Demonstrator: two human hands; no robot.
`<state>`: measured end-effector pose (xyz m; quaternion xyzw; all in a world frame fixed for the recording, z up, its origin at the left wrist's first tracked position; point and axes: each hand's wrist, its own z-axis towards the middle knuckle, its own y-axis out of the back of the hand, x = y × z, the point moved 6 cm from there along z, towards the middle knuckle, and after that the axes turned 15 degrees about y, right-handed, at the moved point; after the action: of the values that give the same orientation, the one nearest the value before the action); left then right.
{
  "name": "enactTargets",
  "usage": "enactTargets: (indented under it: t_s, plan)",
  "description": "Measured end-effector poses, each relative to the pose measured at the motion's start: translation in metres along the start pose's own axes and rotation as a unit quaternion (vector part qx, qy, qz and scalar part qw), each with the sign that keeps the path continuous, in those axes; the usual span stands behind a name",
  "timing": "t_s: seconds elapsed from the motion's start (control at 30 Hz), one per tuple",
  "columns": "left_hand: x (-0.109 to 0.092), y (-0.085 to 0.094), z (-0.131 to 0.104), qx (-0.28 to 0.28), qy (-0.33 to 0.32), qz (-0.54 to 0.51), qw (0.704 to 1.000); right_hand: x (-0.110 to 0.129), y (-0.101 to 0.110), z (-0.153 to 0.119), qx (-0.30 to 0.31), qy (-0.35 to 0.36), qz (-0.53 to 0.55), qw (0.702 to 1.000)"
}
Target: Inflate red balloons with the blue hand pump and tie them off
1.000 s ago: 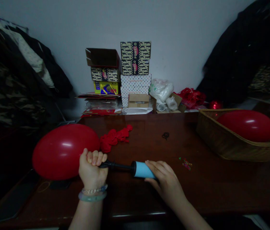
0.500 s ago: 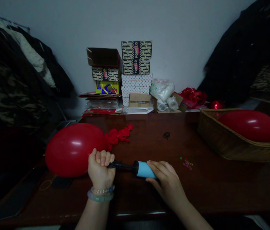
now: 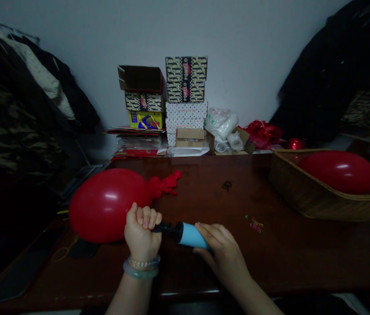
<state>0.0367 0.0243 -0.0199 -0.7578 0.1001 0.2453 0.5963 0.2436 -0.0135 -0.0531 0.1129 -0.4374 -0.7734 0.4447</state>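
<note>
My left hand is closed in a fist around the black end of a blue hand pump. My right hand wraps the blue barrel, covering its far end. A big inflated red balloon lies against the left side of my left fist. Its neck is out of sight behind the fist, so I cannot tell if it sits on the pump. Behind the fist, a heap of limp red balloons rests on the table.
A woven basket at the right holds another red balloon. Small coloured bits and a dark band-like coil lie on the brown table. Stacked boxes stand by the wall. A dark flat object lies front left.
My hands have come closer together, and less of the black rod shows between fist and barrel. The left fist and balloon have shifted right; the right hand has shifted slightly left.
</note>
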Motion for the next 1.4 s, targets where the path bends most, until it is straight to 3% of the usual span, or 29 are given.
enactTargets:
  t_s: [0.23, 0.37, 0.6, 1.07, 1.23, 1.4]
  plan:
    - [-0.039, 0.012, 0.003, -0.01, -0.034, -0.028, 0.999, -0.013, 0.007, -0.003, -0.007, 0.029, -0.014, 0.999]
    - [-0.047, 0.015, 0.005, -0.019, -0.042, -0.032, 0.998, -0.017, 0.008, -0.005, -0.011, 0.04, -0.011, 0.999]
    - [-0.033, 0.01, 0.005, -0.015, -0.03, -0.032, 0.999, -0.013, 0.005, -0.006, -0.011, 0.032, -0.027, 0.999]
    - [0.021, -0.004, -0.005, -0.008, 0.022, -0.003, 1.0, 0.005, -0.001, -0.003, -0.01, -0.011, 0.007, 1.0]
    - [0.016, -0.007, -0.007, -0.004, 0.016, 0.004, 1.0, 0.006, 0.0, 0.0, -0.002, -0.006, 0.026, 1.0]
    - [-0.003, -0.003, -0.004, 0.002, -0.003, 0.002, 1.0, 0.001, 0.001, 0.0, 0.002, 0.002, 0.023, 1.0]
